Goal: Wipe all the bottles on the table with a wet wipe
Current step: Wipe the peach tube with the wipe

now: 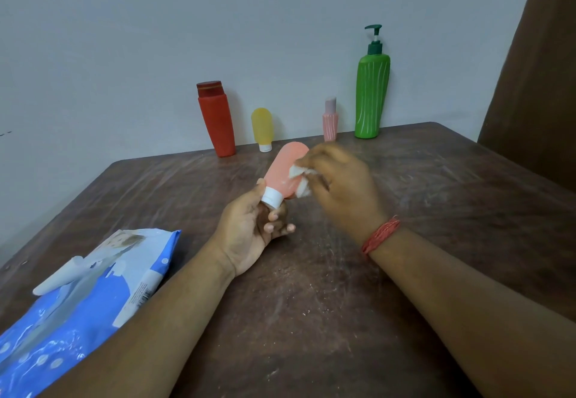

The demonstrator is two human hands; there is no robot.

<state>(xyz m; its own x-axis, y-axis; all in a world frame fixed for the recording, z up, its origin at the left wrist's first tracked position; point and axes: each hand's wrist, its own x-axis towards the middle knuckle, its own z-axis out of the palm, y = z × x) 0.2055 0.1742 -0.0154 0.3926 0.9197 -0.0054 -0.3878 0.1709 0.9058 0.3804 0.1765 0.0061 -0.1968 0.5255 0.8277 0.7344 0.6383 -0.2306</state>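
a blue wipe pack is seen lying on the brown bench at the near left. above mid-bench, a salmon tube is held tilted, white cap pinched in the left hand. a white wet wipe is pinched against its side by the blurred right hand. at the far edge a red bottle, yellow tube, pink bottle and green pump bottle are stood upright.

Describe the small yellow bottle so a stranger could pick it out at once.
Look along the far edge of the brown table, where four bottles stand against the pale wall. The yellow bottle is second from the left, between the tall red bottle and the ribbed pink bottle. It alone stands upside down on a white cap.
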